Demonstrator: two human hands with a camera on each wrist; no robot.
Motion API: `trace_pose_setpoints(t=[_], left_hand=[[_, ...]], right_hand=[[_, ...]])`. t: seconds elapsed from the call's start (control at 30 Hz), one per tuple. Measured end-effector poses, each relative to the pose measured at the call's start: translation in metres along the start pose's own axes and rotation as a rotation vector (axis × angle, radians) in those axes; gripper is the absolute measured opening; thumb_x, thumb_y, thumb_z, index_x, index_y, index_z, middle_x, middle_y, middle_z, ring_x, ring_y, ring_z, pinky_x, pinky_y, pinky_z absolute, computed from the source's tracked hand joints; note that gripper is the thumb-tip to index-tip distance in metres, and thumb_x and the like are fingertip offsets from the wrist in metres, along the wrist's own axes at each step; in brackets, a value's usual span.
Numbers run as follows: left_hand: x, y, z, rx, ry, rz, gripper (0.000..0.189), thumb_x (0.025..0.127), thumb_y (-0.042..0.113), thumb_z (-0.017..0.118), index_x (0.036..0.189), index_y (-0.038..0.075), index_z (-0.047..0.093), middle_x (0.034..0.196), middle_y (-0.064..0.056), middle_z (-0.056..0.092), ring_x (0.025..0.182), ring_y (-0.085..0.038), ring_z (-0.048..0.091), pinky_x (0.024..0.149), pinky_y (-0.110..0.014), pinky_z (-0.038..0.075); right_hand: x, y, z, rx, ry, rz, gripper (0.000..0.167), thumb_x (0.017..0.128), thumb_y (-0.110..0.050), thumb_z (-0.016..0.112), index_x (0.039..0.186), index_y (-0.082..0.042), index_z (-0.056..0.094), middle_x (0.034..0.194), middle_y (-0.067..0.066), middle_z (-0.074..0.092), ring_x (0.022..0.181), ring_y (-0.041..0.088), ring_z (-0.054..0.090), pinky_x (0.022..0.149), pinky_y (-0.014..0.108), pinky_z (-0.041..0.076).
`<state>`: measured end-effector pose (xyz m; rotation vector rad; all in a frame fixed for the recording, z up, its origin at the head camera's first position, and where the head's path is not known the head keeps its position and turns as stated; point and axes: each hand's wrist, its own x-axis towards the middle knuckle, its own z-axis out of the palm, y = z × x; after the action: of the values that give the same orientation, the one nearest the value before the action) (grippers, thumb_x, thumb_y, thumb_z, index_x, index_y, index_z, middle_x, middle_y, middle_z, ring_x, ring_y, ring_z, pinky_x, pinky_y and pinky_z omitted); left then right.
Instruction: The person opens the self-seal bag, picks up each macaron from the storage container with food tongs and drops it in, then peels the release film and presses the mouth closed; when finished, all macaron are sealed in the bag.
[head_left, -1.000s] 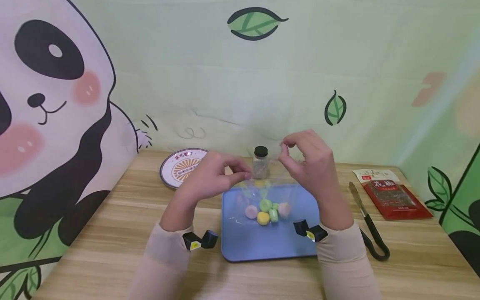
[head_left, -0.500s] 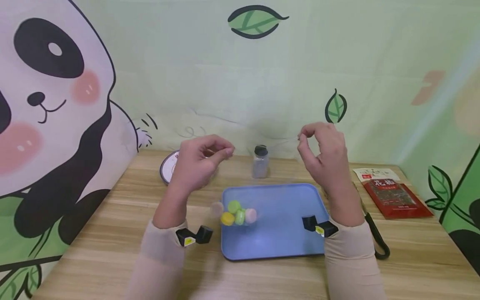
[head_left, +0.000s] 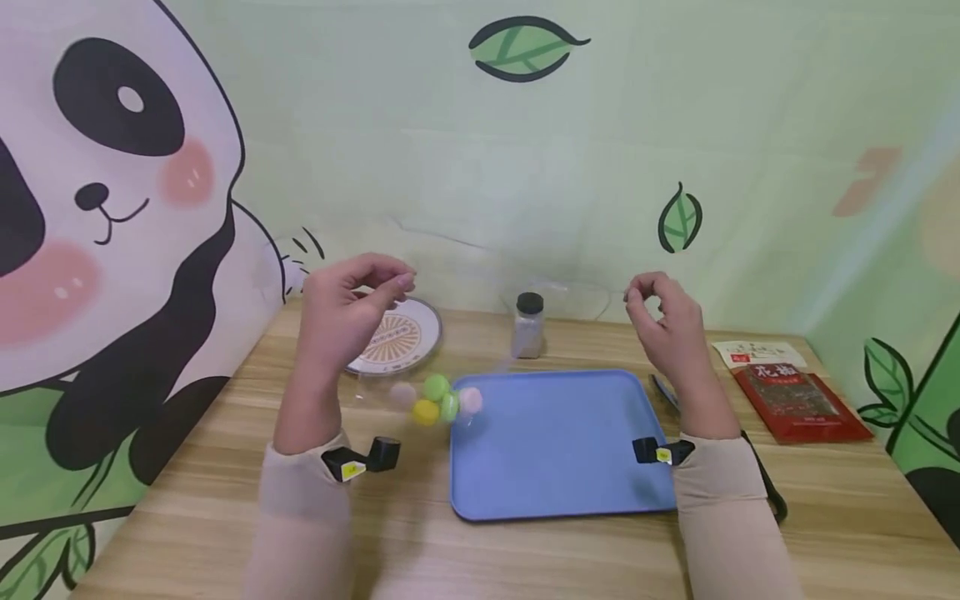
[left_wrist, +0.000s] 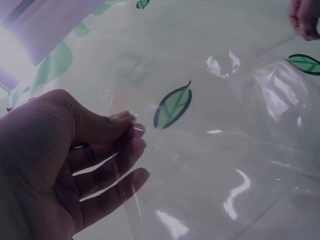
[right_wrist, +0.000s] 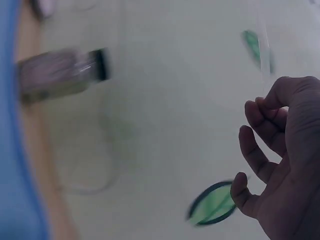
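A clear plastic bag [left_wrist: 250,165] spreads between my two hands, nearly invisible against the wall in the head view. Pinched between thumb and index finger of my left hand [head_left: 337,312] is one edge of it. My right hand [head_left: 667,321] pinches the plastic on the other side, and in the right wrist view a thin clear strip [right_wrist: 265,55] rises from those fingertips. Low in the bag sit several macarons: green [head_left: 436,387], yellow [head_left: 425,412] and pink [head_left: 470,401]. They overlap the left edge of the blue tray [head_left: 562,450] in the head view.
Behind the tray stands a small jar [head_left: 528,329] with a black lid. A patterned plate [head_left: 416,342] lies near my left hand. To the right are black-handled tongs [head_left: 777,500], partly hidden by my right forearm, and a red spice packet [head_left: 795,400]. A printed cloth backs the table.
My hands have spread apart, the left moving left and up, the right moving right. The bag with the macarons has shifted left from over the tray's middle to its left edge.
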<state>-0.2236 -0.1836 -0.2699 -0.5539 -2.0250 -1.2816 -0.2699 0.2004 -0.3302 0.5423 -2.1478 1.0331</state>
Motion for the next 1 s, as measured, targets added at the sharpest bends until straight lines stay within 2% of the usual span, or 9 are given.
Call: trace_pose_setpoints(t=[0.07,0.17,0.27,0.5,0.6,0.73,0.87,0.93,1.0], left_hand=[[0.000,-0.002,-0.004,0.024,0.010,-0.013,0.002,0.090,0.007,0.076,0.090,0.006,0.078,0.077,-0.004,0.074,0.066,-0.013,0.067,0.063,-0.020,0.054],[0.001,-0.004,-0.011,0.074,0.036,-0.028,0.004,0.090,0.008,0.076,0.091,0.005,0.078,0.078,-0.005,0.074,0.066,-0.010,0.066,0.064,-0.019,0.052],[0.001,-0.006,-0.019,0.127,0.075,-0.050,0.005,0.090,0.008,0.075,0.091,0.004,0.078,0.080,-0.006,0.074,0.066,-0.007,0.065,0.064,-0.018,0.050],[0.000,-0.009,-0.035,0.152,0.184,-0.107,0.005,0.089,0.007,0.076,0.091,0.003,0.078,0.082,-0.011,0.074,0.065,-0.007,0.064,0.064,-0.015,0.051],[0.000,-0.009,-0.035,0.143,0.168,-0.095,0.003,0.089,0.007,0.076,0.090,0.004,0.078,0.081,-0.009,0.074,0.065,-0.008,0.064,0.064,-0.017,0.051],[-0.002,-0.009,-0.031,0.125,0.134,-0.074,0.003,0.089,0.004,0.076,0.089,0.005,0.078,0.080,-0.007,0.074,0.066,-0.008,0.064,0.064,-0.018,0.050],[-0.002,-0.005,-0.026,0.090,0.119,-0.039,0.004,0.088,0.001,0.076,0.088,0.004,0.078,0.080,-0.010,0.074,0.066,-0.006,0.064,0.062,-0.016,0.050],[-0.001,-0.002,-0.023,0.066,0.111,-0.018,0.004,0.087,0.001,0.076,0.088,0.004,0.078,0.079,-0.010,0.074,0.065,-0.006,0.065,0.061,-0.016,0.050],[0.000,0.001,-0.021,0.051,0.101,0.005,0.004,0.087,0.001,0.076,0.088,0.004,0.078,0.078,-0.009,0.074,0.064,-0.007,0.065,0.061,-0.016,0.050]], right_hand=[[-0.013,0.021,0.003,0.001,-0.083,0.118,0.017,0.102,-0.016,0.054,0.100,-0.002,0.063,0.093,0.011,0.067,0.089,0.018,0.055,0.074,0.030,0.039],[-0.033,0.049,0.005,-0.031,-0.211,0.241,0.021,0.104,-0.024,0.054,0.104,-0.006,0.065,0.096,0.010,0.068,0.092,0.019,0.057,0.077,0.035,0.041],[-0.049,0.071,0.005,-0.065,-0.319,0.284,0.022,0.104,-0.025,0.054,0.105,-0.006,0.066,0.097,0.010,0.070,0.094,0.023,0.059,0.081,0.040,0.043],[-0.066,0.103,0.012,-0.117,-0.511,0.271,0.017,0.099,-0.024,0.064,0.102,-0.009,0.074,0.095,0.004,0.071,0.087,0.022,0.060,0.075,0.038,0.048],[-0.067,0.104,0.014,-0.113,-0.559,0.259,0.010,0.094,-0.023,0.072,0.094,-0.014,0.076,0.089,-0.001,0.070,0.082,0.020,0.060,0.072,0.037,0.047],[-0.068,0.105,0.016,-0.114,-0.559,0.216,0.007,0.091,-0.023,0.077,0.086,-0.019,0.074,0.085,-0.004,0.070,0.082,0.020,0.060,0.074,0.040,0.047],[-0.065,0.101,0.010,-0.144,-0.548,0.103,0.003,0.090,-0.016,0.076,0.091,-0.014,0.076,0.099,0.006,0.072,0.098,0.031,0.062,0.087,0.052,0.046],[-0.062,0.100,0.004,-0.182,-0.565,0.066,0.004,0.090,-0.014,0.075,0.093,-0.012,0.077,0.114,0.013,0.068,0.110,0.039,0.056,0.092,0.057,0.041],[-0.060,0.100,-0.004,-0.214,-0.592,0.074,0.005,0.089,-0.016,0.076,0.092,-0.013,0.078,0.128,0.020,0.060,0.119,0.046,0.047,0.096,0.062,0.034]])
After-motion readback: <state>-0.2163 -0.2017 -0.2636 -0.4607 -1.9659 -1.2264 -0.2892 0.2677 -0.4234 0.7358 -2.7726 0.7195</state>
